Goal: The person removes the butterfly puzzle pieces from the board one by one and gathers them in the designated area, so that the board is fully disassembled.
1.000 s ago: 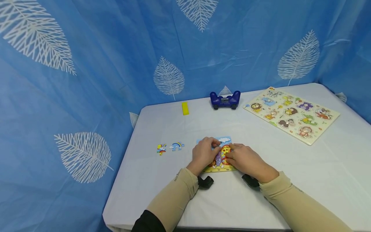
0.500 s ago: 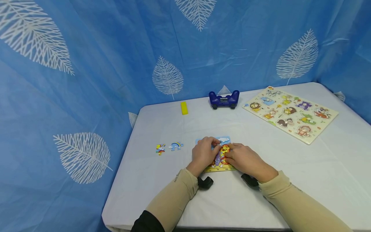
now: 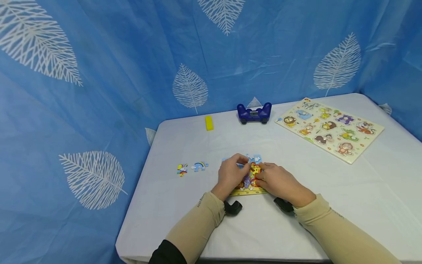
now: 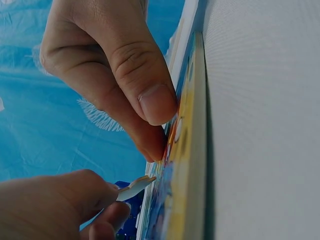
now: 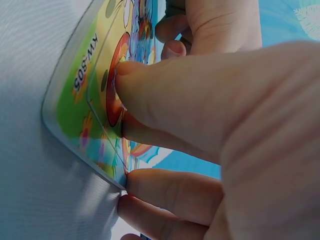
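A small jigsaw puzzle (image 3: 249, 191) with cartoon animals lies flat on the table in a tray. My left hand (image 3: 230, 174) is over its left half, hiding much of the picture. In the left wrist view the left hand (image 4: 65, 202) pinches a tilted puzzle piece (image 4: 136, 188) close above the surface. My right hand (image 3: 280, 181) holds the puzzle's right side. In the right wrist view its thumb (image 5: 135, 82) presses on a red-ringed figure, while other fingers (image 5: 170, 192) touch the edge near a corner. Two loose pieces lie to the left: a yellow one (image 3: 182, 169) and a rainbow one (image 3: 199, 167).
A blue game controller (image 3: 254, 113) and a yellow block (image 3: 209, 123) lie toward the back of the white-covered table (image 3: 184, 220). At the right back is a large animal puzzle board (image 3: 329, 128). A blue leaf-print cloth (image 3: 138, 73) hangs behind.
My left hand's fingers have lifted slightly at the puzzle's top, and more of the blue and white part shows there. The right hand stays in place. The view has shifted a little.
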`<state>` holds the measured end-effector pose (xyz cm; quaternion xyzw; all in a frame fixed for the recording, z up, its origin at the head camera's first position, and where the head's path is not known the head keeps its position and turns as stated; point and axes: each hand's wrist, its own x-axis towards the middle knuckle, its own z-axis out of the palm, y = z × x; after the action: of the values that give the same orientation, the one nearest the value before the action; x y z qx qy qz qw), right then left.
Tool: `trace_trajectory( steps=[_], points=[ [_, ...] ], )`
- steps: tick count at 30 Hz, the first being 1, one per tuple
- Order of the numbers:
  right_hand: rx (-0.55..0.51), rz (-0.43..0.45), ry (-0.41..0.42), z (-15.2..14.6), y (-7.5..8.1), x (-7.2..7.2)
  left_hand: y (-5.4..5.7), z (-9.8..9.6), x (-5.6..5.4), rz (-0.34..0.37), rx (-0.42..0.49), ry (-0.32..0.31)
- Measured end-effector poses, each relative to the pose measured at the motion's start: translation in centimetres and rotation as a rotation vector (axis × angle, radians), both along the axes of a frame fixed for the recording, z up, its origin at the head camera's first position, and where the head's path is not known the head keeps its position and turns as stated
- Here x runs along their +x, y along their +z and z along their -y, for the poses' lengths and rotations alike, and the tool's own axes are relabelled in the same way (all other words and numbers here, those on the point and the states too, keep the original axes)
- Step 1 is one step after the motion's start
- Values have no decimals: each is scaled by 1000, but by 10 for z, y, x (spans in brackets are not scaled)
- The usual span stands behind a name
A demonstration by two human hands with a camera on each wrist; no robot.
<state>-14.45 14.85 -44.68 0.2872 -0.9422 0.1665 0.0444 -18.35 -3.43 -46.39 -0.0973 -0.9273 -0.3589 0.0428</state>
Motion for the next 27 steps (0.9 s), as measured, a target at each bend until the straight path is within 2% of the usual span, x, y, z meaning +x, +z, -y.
trace_trajectory(
  steps=[10,16,22,27],
  points=[
    [1,-7,1,0,-1,0,-2,5,0,2,233,-18],
    [5,-6,-2,-1,2,1,8,17,0,-35,272,6],
    [11,4,-5,-2,2,1,18,45,0,-98,340,49],
    [24,1,6,-3,1,1,15,78,3,-114,307,129]
  ],
)
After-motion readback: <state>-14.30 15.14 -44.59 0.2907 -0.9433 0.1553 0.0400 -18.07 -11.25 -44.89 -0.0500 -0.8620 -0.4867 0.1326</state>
